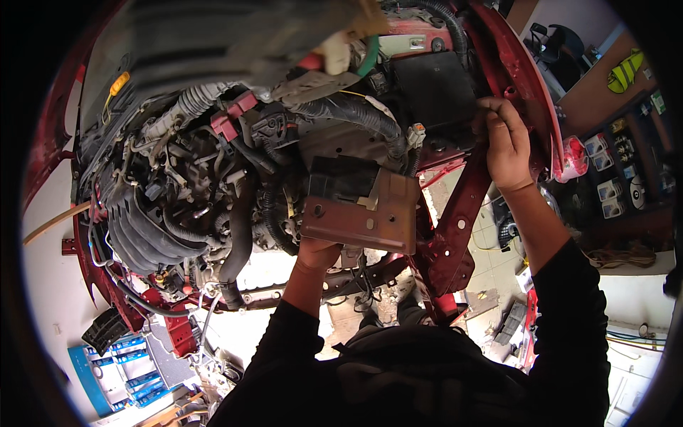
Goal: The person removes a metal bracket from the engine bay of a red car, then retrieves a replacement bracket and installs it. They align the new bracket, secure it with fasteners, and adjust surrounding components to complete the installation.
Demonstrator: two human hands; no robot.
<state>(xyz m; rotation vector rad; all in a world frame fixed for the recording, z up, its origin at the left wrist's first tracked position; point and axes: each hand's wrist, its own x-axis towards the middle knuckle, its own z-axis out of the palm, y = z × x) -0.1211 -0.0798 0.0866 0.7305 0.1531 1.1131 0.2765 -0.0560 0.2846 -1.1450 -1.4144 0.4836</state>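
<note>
Dark shelving (653, 210) stands beyond the red car body (455, 245). Near the engine (153, 231), the left hand (318, 254) sits under a brownish metal tray (356, 224), apparently bearing its weight, fingers hidden, grip unclear; the right hand (506, 146), fingers bent, is beside the black box (434, 89), its hold uncertain.

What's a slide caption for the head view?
Left hand under a brown metal bracket, right hand beside a black box in an engine bay.
</note>
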